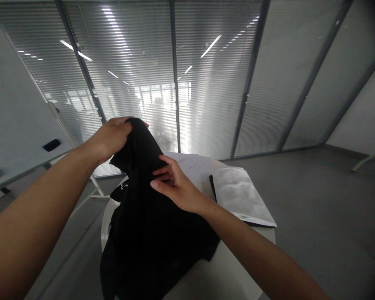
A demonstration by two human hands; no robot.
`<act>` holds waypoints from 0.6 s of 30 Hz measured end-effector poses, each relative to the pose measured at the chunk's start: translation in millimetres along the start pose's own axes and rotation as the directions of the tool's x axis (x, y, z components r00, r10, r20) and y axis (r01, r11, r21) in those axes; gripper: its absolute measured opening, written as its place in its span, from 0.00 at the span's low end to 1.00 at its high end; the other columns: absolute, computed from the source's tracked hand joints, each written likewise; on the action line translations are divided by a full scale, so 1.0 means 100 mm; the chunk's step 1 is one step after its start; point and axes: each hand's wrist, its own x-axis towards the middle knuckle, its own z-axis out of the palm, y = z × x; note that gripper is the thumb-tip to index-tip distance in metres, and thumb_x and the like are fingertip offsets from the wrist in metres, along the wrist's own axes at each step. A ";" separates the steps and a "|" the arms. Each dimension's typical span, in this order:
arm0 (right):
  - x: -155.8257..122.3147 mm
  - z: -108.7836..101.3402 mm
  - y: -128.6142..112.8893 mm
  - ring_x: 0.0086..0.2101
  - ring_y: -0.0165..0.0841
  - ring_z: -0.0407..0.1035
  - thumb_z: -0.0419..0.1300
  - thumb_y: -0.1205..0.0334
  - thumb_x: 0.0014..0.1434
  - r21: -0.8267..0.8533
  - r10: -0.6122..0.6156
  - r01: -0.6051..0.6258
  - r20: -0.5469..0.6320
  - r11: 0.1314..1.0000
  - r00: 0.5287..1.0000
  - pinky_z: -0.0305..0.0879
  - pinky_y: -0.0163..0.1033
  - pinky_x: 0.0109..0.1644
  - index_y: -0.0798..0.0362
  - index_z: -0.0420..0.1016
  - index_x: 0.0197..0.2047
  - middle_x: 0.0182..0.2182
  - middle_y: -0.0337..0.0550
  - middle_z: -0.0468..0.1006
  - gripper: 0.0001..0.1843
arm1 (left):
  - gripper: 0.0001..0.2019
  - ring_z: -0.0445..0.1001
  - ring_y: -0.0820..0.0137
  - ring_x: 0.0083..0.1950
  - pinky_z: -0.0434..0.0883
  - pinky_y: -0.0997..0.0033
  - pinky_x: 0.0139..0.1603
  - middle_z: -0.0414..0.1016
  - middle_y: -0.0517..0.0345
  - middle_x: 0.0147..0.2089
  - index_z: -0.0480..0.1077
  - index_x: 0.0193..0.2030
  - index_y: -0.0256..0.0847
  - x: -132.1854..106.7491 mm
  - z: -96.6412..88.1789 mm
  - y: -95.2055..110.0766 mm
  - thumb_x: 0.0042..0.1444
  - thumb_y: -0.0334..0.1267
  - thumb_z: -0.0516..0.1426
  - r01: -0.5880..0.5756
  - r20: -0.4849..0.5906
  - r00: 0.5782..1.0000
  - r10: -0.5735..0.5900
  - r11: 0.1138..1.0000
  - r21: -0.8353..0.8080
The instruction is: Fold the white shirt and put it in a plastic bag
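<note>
A black garment [150, 233] hangs up from a round white table [225, 271], its lower part bunched on the tabletop and spilling over the near left edge. My left hand [111, 137] is closed on the garment's top, holding it raised. My right hand [175, 185] pinches a fold on the cloth's right side a little lower down, fingers curled into the fabric.
A white plastic bag [242, 196] and a sheet of paper [195, 164] lie on the table's far right. A whiteboard on a stand [15, 121] is at the left. Glass partitions with blinds [206, 83] run behind. Grey carpet floor [325, 216] spreads to the right.
</note>
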 end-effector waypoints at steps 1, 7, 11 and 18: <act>0.05 0.04 -0.03 0.43 0.35 0.70 0.66 0.51 0.54 0.019 0.003 -0.002 -0.023 1.000 1.000 0.69 0.45 0.48 0.41 0.52 0.64 0.47 0.44 0.71 0.39 | 0.17 0.75 0.68 0.38 0.72 0.69 0.41 0.79 0.56 0.40 0.75 0.48 0.38 -0.01 0.02 0.00 0.56 0.37 0.50 -0.039 0.041 0.998 0.036 0.996 0.076; 0.35 0.06 -0.10 0.26 0.29 0.65 0.60 0.54 0.57 0.002 0.026 -0.026 -0.147 1.000 0.989 0.63 0.36 0.31 0.47 0.64 0.51 0.27 0.33 0.70 0.19 | 0.20 0.74 0.66 0.42 0.70 0.67 0.45 0.77 0.57 0.44 0.72 0.52 0.41 -0.01 0.10 -0.11 0.58 0.39 0.46 -0.281 0.247 0.949 0.198 0.885 0.372; 0.43 -0.19 -0.10 0.26 0.28 0.63 0.55 0.53 0.58 -0.102 -0.002 -0.020 -0.207 0.995 0.978 0.59 0.34 0.29 0.50 0.70 0.34 0.25 0.34 0.69 0.10 | 0.20 0.74 0.63 0.42 0.69 0.66 0.45 0.77 0.57 0.42 0.73 0.50 0.43 0.01 0.02 -0.30 0.56 0.36 0.46 -0.308 0.241 0.950 0.200 0.742 0.596; 0.51 -0.65 -0.22 0.33 0.32 0.68 0.54 0.53 0.60 -0.481 -0.189 0.041 -0.262 0.876 0.946 0.61 0.37 0.39 0.52 0.75 0.34 0.30 0.38 0.75 0.13 | 0.19 0.76 0.58 0.40 0.69 0.63 0.43 0.78 0.54 0.38 0.75 0.46 0.44 0.04 -0.15 -0.60 0.50 0.34 0.49 -0.175 0.159 0.984 0.083 0.635 0.753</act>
